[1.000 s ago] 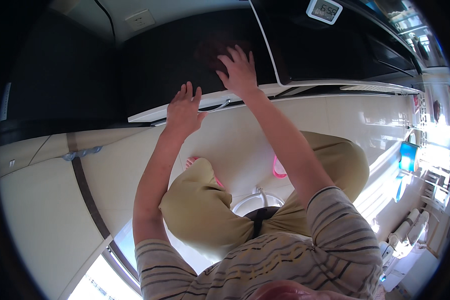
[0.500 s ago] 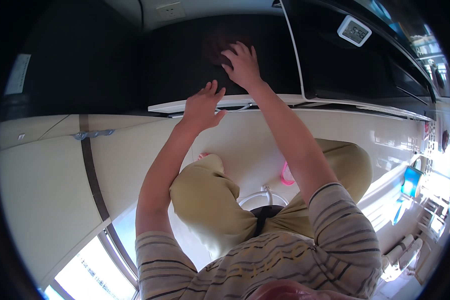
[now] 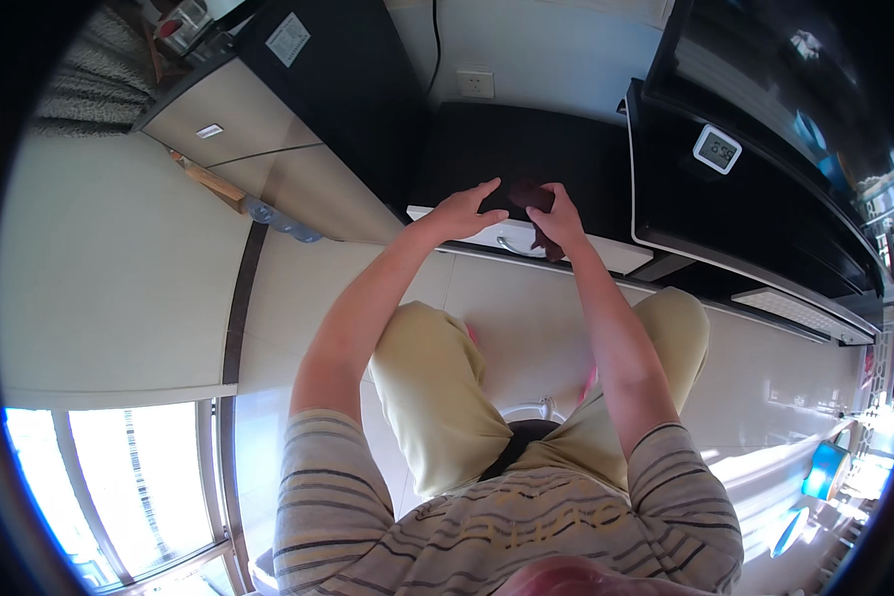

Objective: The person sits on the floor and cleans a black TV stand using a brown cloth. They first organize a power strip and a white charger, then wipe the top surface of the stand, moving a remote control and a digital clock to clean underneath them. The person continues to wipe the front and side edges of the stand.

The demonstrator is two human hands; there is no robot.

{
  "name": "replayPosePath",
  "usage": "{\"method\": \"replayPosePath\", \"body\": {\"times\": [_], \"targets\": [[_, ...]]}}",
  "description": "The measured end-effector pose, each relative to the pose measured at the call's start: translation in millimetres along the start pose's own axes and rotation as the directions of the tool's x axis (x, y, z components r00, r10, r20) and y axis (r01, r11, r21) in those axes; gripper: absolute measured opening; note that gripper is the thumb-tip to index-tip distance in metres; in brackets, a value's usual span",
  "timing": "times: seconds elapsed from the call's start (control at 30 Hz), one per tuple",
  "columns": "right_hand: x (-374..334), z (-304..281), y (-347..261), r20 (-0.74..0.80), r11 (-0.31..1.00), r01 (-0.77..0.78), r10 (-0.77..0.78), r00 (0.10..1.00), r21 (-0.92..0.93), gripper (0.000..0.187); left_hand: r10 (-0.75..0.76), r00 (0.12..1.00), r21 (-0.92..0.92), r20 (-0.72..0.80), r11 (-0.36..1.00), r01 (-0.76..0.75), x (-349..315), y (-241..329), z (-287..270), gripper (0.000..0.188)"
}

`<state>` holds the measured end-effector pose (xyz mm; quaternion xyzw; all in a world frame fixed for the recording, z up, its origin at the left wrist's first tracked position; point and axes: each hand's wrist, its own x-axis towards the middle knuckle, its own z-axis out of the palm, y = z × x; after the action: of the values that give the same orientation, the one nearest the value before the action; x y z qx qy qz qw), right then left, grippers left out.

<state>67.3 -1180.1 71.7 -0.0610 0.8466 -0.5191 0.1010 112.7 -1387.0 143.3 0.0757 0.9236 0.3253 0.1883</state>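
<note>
A dark maroon cloth is bunched in my right hand, and part of it hangs down over the front edge of the low cabinet. Beneath it lies the cabinet's black top. My left hand is a short way left of the cloth, with thumb and fingers apart and nothing in it. Under both hands is a white drawer front with a curved silver handle, partly behind the cloth.
A tall appliance with a dark side stands at the left of the low cabinet. To the right, a raised black surface carries a white-framed digital clock before a large dark screen. A wall socket is behind.
My right hand has come back from the black top to its front edge, now with the cloth plainly in its grip. My left hand has turned toward the right hand. The view has shifted.
</note>
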Motion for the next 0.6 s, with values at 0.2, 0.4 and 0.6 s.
{"method": "replayPosePath", "body": {"times": [0.2, 0.4, 0.6], "targets": [[-37.7, 13.2, -107.6, 0.417, 0.958, 0.286, -0.272, 0.867, 0.030, 0.047, -0.050, 0.960, -0.540, -0.275, 0.834, -0.111, -58.7, 0.9, -7.3, 0.079], [-54.9, 47.1, -182.3, 0.336, 0.687, 0.723, -0.665, 0.667, -0.077, 0.061, -0.060, 0.955, -0.838, -0.292, 0.497, -0.225, -111.7, -17.0, -34.5, 0.072], [-74.5, 77.6, -206.4, -0.246, 0.766, 0.642, -0.630, 0.737, -0.037, 0.076, -0.170, 0.795, -0.810, -0.583, 0.199, -0.551, -114.5, 13.8, -58.4, 0.057]]}}
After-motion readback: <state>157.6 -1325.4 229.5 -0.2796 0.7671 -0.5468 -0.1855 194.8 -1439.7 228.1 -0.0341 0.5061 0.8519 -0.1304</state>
